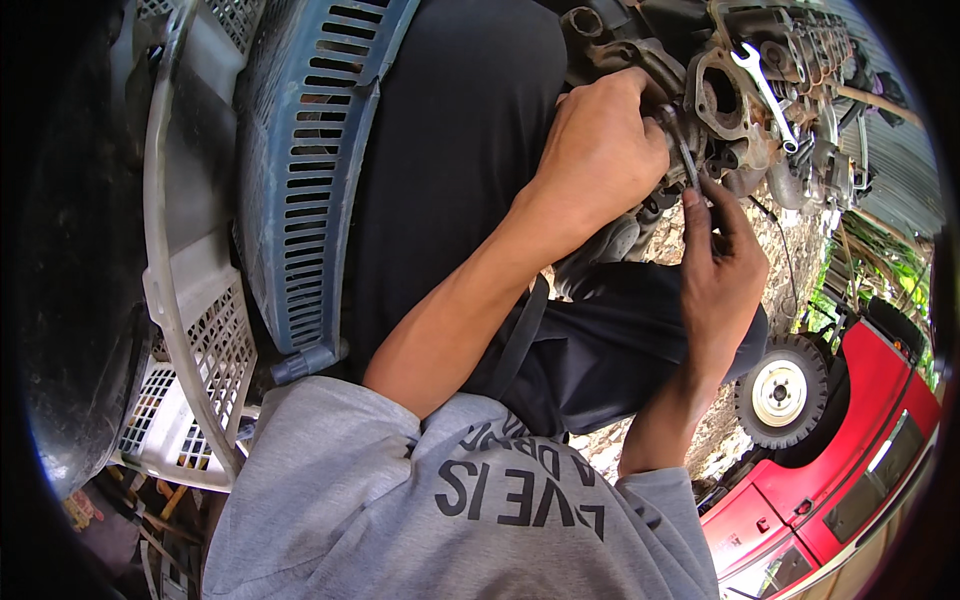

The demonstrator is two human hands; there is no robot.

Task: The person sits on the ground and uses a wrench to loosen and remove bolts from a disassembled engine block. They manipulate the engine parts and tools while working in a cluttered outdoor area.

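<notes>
Background: red vehicle (850, 385) with a mounted wheel (780, 392), corrugated metal sheet (895, 155) farther up, pale rough ground (780, 240) between. A greasy engine (735, 130) filled the upper right.

Metal bar (685, 155) (likely a wrench handle; its upper end was partly hidden) lay between the two hands, against the engine. Long axis: from the left hand's fingertips downward, slanting slightly right, to the right hand's fingertips. Left hand (605, 150) was nearer the upper end, fingers curled together; could not tell whether they gripped the bar or only touched it. Right hand (725, 245) had thumb and forefinger pinched on the lower end. A loose silver wrench (768, 100) rested on the engine, right of the bar, touched by neither hand.

Containers: blue slotted crate (268, 200) at left, something brownish behind its slots (unidentified); beside it a pale mesh crate (215, 335), contents unclear.
</notes>
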